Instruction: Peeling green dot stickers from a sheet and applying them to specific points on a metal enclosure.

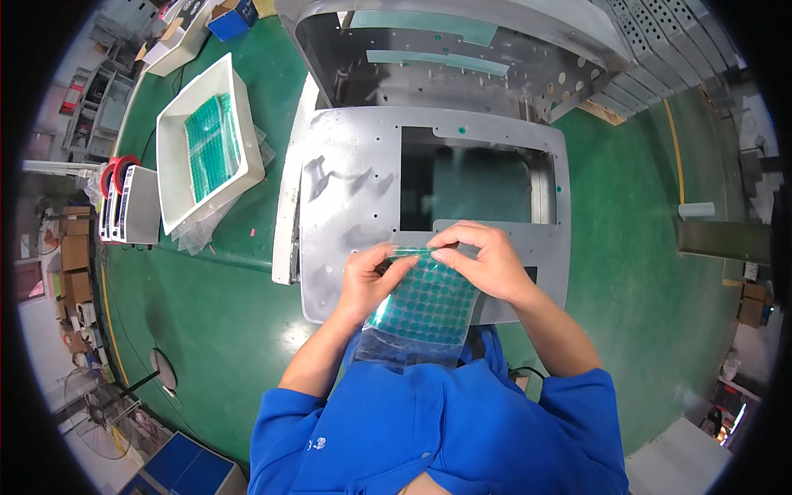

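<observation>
Between my two hands hangs a clear sheet of round green stickers (425, 301), its dots set in rows. My left hand (370, 279) pinches the sheet's upper left corner, thumb on top. At the upper right, my right hand (485, 262) grips the same edge between thumb and fingers. That top edge looks folded or curled over. The lower end of the sheet is bare clear film, close to my blue top. Just beyond my hands lies a grey metal panel (346, 227) with a rectangular opening and small holes, some marked by green dots.
A white plastic bin (169, 136) holding more green sticker sheets stands at the left on a green surface, beside red tape rolls (124, 169). Behind the panel rises a large metal housing (429, 70). Perforated metal parts (652, 41) are stacked at the far right.
</observation>
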`<state>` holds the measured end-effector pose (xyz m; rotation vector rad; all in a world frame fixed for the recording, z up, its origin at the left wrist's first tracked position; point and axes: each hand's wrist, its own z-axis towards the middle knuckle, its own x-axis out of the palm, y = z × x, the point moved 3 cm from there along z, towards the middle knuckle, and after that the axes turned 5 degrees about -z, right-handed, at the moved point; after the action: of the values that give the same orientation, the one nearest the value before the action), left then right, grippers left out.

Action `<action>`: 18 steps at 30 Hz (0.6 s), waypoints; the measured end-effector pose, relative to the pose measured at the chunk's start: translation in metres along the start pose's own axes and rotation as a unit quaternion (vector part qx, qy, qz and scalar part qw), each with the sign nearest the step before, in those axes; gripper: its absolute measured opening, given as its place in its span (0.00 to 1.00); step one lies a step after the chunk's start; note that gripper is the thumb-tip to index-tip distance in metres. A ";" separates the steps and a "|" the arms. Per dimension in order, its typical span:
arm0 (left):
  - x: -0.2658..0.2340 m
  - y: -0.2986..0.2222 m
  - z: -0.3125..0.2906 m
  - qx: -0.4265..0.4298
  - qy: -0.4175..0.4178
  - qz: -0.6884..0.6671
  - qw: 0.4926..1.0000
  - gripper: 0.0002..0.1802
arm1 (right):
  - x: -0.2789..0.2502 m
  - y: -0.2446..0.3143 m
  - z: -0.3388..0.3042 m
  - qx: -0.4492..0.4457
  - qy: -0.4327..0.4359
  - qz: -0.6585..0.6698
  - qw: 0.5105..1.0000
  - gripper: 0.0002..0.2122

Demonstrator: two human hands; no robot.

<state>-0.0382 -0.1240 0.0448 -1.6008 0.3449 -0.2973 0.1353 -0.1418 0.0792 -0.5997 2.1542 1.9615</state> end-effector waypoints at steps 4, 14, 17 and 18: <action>-0.001 0.008 -0.002 -0.039 0.015 -0.009 0.999 0.04 | 0.009 -0.010 -0.003 0.026 -0.048 0.023 0.998 0.04; -0.003 0.036 -0.002 -0.154 0.018 -0.059 0.986 0.05 | 0.030 -0.015 -0.018 -0.144 -0.204 -0.186 0.950 0.02; -0.016 0.039 -0.002 -0.177 -0.028 -0.075 0.981 0.05 | -0.003 -0.047 -0.012 -0.035 -0.240 -0.068 0.968 0.01; -0.019 0.039 -0.001 -0.172 -0.046 -0.104 0.979 0.05 | -0.016 -0.057 -0.011 0.034 -0.209 -0.067 0.975 0.01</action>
<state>-0.0581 -0.1192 0.0065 -1.9908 0.1624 -0.3337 0.1745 -0.1532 0.0346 -0.2797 1.8609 1.7473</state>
